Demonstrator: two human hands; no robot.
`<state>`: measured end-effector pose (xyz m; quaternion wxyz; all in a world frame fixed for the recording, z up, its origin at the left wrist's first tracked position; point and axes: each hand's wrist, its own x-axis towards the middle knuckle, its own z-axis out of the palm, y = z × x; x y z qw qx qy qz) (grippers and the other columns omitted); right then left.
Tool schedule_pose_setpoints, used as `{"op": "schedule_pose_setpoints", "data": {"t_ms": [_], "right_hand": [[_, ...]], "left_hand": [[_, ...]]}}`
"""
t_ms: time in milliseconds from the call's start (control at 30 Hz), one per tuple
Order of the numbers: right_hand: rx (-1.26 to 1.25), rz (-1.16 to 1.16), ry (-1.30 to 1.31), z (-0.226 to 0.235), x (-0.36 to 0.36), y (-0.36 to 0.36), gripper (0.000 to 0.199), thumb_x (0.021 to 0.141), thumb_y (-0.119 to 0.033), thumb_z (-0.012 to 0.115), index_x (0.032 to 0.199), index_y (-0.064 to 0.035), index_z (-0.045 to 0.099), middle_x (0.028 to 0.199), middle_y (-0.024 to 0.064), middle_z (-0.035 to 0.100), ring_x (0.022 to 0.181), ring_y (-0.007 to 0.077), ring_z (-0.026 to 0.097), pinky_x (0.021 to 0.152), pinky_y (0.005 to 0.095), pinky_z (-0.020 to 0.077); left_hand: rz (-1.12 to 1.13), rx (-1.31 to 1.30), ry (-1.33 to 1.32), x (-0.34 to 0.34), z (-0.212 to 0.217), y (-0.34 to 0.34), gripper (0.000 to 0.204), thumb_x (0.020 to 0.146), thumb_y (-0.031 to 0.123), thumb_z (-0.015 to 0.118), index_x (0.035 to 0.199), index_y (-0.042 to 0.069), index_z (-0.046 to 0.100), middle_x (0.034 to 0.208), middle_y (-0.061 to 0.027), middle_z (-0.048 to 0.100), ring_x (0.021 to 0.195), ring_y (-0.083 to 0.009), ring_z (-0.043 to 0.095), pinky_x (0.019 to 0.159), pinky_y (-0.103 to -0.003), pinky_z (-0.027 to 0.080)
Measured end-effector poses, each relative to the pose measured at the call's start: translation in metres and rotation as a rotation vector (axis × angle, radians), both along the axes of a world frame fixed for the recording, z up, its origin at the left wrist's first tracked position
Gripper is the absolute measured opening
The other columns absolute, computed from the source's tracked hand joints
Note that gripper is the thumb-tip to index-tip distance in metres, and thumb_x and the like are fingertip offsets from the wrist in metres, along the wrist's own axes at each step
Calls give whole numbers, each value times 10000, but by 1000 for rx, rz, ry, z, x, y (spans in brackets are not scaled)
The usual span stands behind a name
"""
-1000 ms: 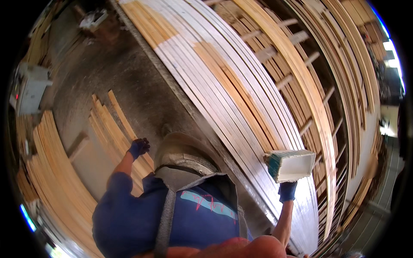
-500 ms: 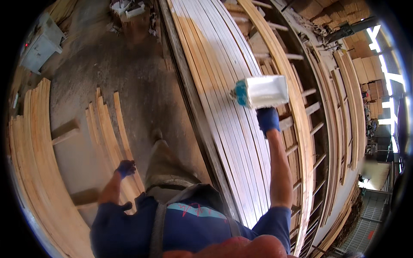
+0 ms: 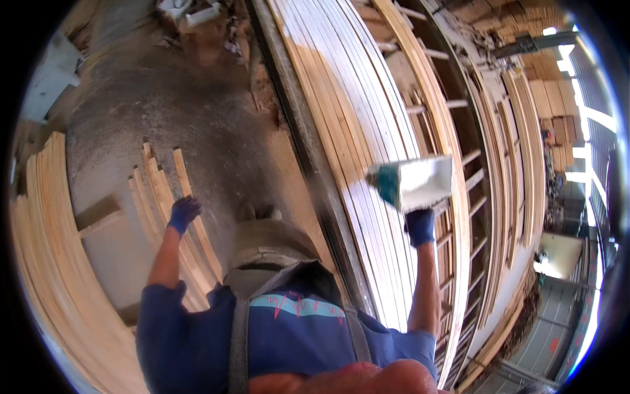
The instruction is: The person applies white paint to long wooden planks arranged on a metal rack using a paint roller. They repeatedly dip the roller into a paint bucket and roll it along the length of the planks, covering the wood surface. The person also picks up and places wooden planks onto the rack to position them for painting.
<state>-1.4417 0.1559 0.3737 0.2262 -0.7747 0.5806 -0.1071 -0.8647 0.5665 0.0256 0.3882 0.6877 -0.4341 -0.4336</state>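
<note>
My right hand [image 3: 420,227], in a dark blue glove, is closed on the underside of a white, box-shaped scoop [image 3: 420,184] with a teal end. White smears cover its wall. Beneath its teal end lies a row of long, narrow wooden boards [image 3: 328,98], coated white over much of their length, with a patch of natural wood colour [image 3: 331,108] on the left boards. I cannot tell whether the scoop touches them. My left hand [image 3: 185,211], also gloved, hangs apart from the boards with loosely bent fingers and holds nothing visible.
Long planks [image 3: 56,262] are stacked at the far left, with shorter strips [image 3: 190,230] below my left hand. A slatted rack [image 3: 476,174] carrying a long plank runs along the right. A pale cabinet [image 3: 52,75] stands at the upper left. Debris [image 3: 197,26] lies at the top.
My right hand and the scoop have come closer to my body over the boards. My left hand has risen a little. The whole view has shifted slightly.
</note>
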Motion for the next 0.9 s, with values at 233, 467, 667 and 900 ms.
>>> {"op": "schedule_pose_setpoints", "data": {"t_ms": [233,467,667,900], "right_hand": [[145,96,215,39,-38,111,212,834,-245,656,947,-71,701,879,217,687,852,410,657,678,461,523],[97,239,210,30,103,8,225,880,-236,599,1010,-79,693,905,219,692,850,420,657,715,492,531],[-18,264,251,13,319,-135,168,836,-170,566,902,-90,698,840,237,682,805,436,660,701,509,543],[-200,516,426,-5,593,-309,283,885,-270,540,984,-76,722,1003,246,679,954,431,643,850,488,517]], "left_hand": [[617,1144,776,-54,7,126,362,959,461,546,907,113,626,833,-117,692,627,-285,654,502,-420,432],[673,809,770,21,27,-22,284,974,380,538,970,121,654,853,-93,715,673,-246,688,538,-344,482],[613,479,814,151,14,-145,256,949,369,588,1017,130,651,864,-81,712,673,-232,682,566,-328,493],[631,392,744,278,28,-218,251,946,281,597,1118,102,629,888,-69,709,687,-218,683,624,-317,548]]}}
